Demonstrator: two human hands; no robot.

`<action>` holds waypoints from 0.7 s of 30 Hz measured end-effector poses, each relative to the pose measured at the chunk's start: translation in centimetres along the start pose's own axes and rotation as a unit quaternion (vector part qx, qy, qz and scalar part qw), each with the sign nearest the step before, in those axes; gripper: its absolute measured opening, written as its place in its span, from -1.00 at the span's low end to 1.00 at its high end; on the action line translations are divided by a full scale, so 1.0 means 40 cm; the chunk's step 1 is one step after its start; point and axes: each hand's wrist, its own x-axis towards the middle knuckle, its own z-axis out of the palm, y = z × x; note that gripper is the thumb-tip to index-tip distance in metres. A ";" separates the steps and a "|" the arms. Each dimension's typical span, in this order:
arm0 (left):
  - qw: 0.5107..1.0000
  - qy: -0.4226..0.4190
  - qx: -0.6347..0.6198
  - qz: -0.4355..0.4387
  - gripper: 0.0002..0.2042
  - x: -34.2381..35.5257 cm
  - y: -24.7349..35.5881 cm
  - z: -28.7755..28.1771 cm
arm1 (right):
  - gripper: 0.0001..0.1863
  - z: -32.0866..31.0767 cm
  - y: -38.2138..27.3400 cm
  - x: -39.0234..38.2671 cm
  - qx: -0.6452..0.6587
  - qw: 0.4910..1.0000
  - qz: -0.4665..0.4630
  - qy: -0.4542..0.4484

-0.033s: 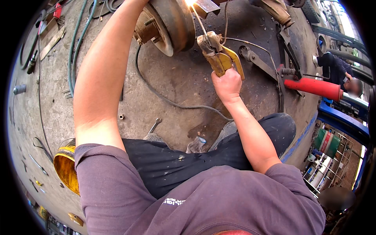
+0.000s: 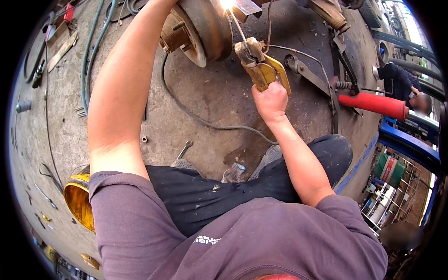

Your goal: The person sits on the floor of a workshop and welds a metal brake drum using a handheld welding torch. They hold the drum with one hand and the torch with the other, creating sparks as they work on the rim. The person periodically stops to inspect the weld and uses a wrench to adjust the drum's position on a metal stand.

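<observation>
My right hand (image 2: 271, 100) is closed around the yellow handle of a welding electrode holder (image 2: 261, 72). A thin welding rod (image 2: 238, 27) sticks up from the holder's jaws, and its tip ends in a bright welding arc (image 2: 227, 3) at the top edge. The arc burns by the rim of a rusty brake drum (image 2: 212, 32), beside an angled metal piece (image 2: 246, 8). My left forearm (image 2: 123, 70) reaches up past the drum's left side. The left hand itself lies beyond the top of the picture, so what it touches is hidden.
A dark cable (image 2: 196, 120) crosses the floor before my feet, near a wrench (image 2: 185, 149). To the right stands a jack with a red handle (image 2: 373, 105). A yellow helmet-like shell (image 2: 78, 200) lies at my left. Another person (image 2: 401, 81) crouches far right.
The glow of the arc looks slightly larger now. My arms and the electrode holder show no clear movement.
</observation>
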 end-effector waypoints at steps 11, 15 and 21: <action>0.999 -0.020 -0.041 -0.013 -0.60 -0.030 0.031 -0.034 | -0.71 -0.021 0.002 0.008 0.047 0.995 0.010 0.086; 0.999 -0.020 -0.030 -0.023 -0.58 -0.016 0.019 -0.029 | -0.70 -0.015 -0.001 -0.001 0.039 0.998 0.015 0.052; 0.999 -0.019 -0.027 -0.007 -0.58 -0.022 0.029 -0.026 | -0.69 -0.005 0.008 0.004 0.032 0.999 -0.017 0.036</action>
